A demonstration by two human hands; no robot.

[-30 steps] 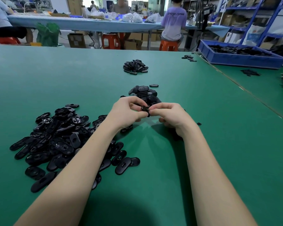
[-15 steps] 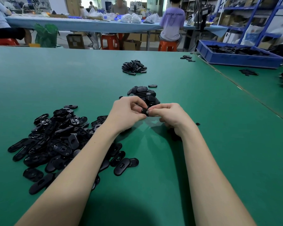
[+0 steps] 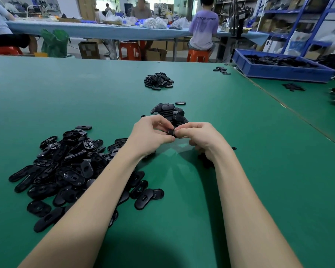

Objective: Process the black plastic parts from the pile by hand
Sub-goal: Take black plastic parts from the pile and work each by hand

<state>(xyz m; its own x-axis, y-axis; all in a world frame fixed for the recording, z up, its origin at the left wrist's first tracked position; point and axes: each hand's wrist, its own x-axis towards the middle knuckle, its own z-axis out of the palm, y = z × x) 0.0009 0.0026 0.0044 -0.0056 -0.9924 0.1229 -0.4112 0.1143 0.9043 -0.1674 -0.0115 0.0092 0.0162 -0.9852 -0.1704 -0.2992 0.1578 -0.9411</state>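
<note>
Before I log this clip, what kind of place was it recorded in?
Most likely a small factory or assembly workshop. A large pile of black plastic parts lies on a green work table, a blue bin holds more, and other workers sit on orange stools at a long bench.

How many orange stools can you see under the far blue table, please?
3: one orange stool at the far left, one near the middle, and one under the person in the purple shirt. Others may be hidden behind people or boxes.

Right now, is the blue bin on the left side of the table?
No, the blue bin sits at the far right, while the big pile lies left.
</note>
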